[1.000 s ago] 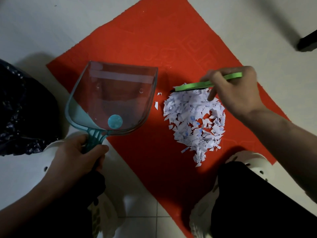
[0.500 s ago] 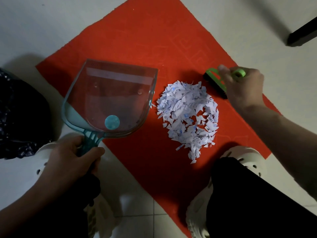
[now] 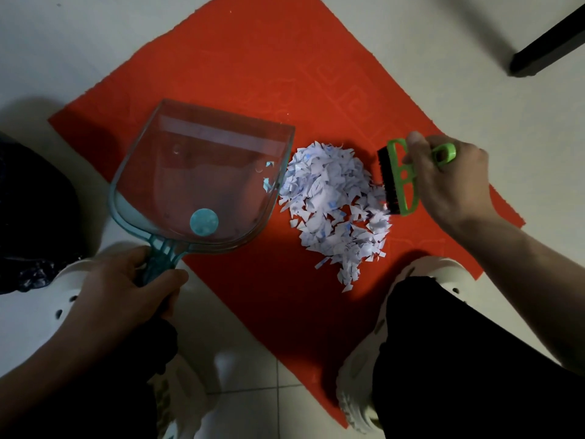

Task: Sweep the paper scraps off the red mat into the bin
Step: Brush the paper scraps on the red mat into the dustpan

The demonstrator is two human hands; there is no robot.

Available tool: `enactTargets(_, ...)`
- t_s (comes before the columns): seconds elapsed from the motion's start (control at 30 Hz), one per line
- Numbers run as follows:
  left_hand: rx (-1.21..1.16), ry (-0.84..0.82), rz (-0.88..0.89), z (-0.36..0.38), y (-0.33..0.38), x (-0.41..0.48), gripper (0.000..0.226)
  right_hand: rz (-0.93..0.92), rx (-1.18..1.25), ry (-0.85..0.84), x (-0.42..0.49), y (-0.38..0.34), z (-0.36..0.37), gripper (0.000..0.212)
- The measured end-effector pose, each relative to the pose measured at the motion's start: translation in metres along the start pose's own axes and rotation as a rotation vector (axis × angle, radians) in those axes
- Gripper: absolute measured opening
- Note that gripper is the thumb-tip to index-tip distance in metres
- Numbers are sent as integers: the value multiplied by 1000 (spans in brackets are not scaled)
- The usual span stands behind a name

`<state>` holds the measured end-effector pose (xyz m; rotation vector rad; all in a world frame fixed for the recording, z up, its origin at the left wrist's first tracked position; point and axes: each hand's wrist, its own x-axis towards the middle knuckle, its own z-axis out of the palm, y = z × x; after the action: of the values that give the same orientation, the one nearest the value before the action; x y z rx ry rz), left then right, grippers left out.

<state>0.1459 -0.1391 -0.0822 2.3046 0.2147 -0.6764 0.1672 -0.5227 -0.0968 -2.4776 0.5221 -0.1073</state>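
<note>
A heap of white paper scraps lies in the middle of the red mat. My left hand grips the teal handle of a clear dustpan, whose open lip touches the left side of the heap; a few scraps lie just inside it. My right hand grips a green brush with black bristles, set against the right side of the heap. A black bin bag sits at the left edge.
My two white shoes and dark trouser legs are at the bottom, one foot on the mat's near edge. A dark furniture leg stands at the top right. White floor tiles surround the mat.
The brush has gone from above the heap round to its right side and turned bristles-left. The heap has been pushed left against the dustpan lip, and a few scraps are inside.
</note>
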Motion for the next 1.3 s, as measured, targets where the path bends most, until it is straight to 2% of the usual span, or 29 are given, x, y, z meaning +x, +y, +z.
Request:
enactTargets(0.17, -28, -31, 32, 3, -8, -1, 24, 20, -109, 16, -15, 19, -7, 55)
enactTargets(0.33, 2, -53, 102, 3, -10, -2, 20, 27, -106, -135, -27, 22, -1, 17)
enactTargets(0.43, -29, -86, 100, 3, -18, 1, 15, 18, -47, -219, -26, 12, 3, 21)
enactTargets(0.57, -17, -88, 108, 5, -28, 5, 11, 68, 101, -146, -24, 3, -6, 22)
enactTargets(0.7, -60, -102, 102, 8, -35, 9, 12, 93, 51, -88, -30, 9, -15, 20)
enactTargets(0.83, -74, -121, 109, 9, -37, 9, 11, 77, -12, -154, -44, 17, -7, 22)
enactTargets(0.93, -69, -132, 119, 11, -35, 9, 13, 55, -40, -196, -49, 12, 6, 16)
enactTargets(1.03, -65, -128, 112, 12, -36, 9, 12, 45, -3, -208, -45, 2, 10, 17)
enactTargets(1.13, -86, -137, 102, 11, -38, 9, 11, 104, 73, -162, -42, -2, 0, 18)
enactTargets(1.3, -74, -121, 96, 10, -42, 10, 9, 157, 36, -111, -58, 3, -15, 16)
